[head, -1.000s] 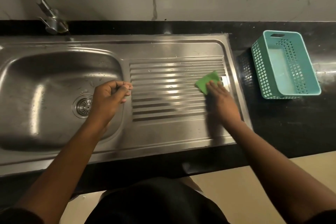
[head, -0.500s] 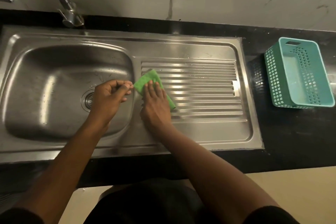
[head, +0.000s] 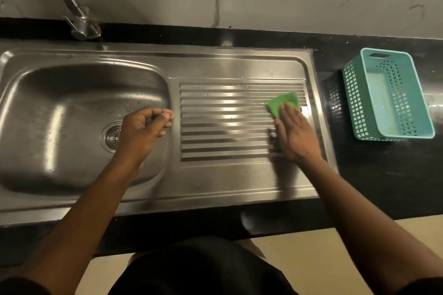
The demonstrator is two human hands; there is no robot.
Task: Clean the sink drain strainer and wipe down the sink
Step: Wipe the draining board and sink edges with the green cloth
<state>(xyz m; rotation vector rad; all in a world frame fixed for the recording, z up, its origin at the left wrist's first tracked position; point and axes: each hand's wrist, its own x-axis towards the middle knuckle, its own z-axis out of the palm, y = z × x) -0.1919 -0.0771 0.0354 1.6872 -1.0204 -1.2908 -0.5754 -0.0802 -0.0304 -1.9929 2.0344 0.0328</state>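
Under right-hand fingers (head: 286, 112), green cloth (head: 280, 102) lies flat.

Your black polished stone counter (head: 383, 175) runs along the wall. Set into it: stainless steel sink unit (head: 239, 182) with ribbed drainboard. Teal perforated plastic basket (head: 352, 103) sits upright on the counter, near the sink's right edge, not touching. Chrome tap (head: 84, 29) stands back left.

The drainboard (head: 227, 127) lies open mid-span; a teal basket (head: 352, 98) flanks its right.
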